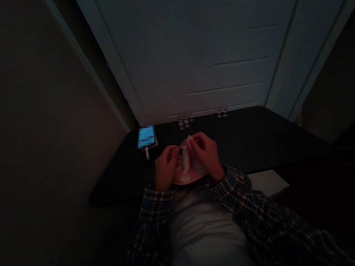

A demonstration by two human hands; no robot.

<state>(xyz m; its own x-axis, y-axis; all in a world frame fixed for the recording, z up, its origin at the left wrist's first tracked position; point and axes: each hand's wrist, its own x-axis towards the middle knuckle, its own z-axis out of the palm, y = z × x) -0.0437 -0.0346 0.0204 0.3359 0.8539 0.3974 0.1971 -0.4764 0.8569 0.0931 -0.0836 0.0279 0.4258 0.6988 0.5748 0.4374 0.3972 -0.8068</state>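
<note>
The scene is very dark. My left hand (166, 166) and my right hand (207, 154) meet over the near edge of a black table (247, 141). Both have their fingers curled around a small pale, partly clear object (186, 149) held between them; I cannot make out what it is. Beneath the hands lies a pinkish round thing (186, 177), perhaps a dish or a cloth. Both arms wear plaid sleeves.
A phone with a lit blue screen (146, 137) lies at the table's far left, a cable hanging from it. Several small clear glass items (185, 121) stand along the far edge by a white panelled door (205, 46). A pale flat object (267, 182) sits below the table's right side.
</note>
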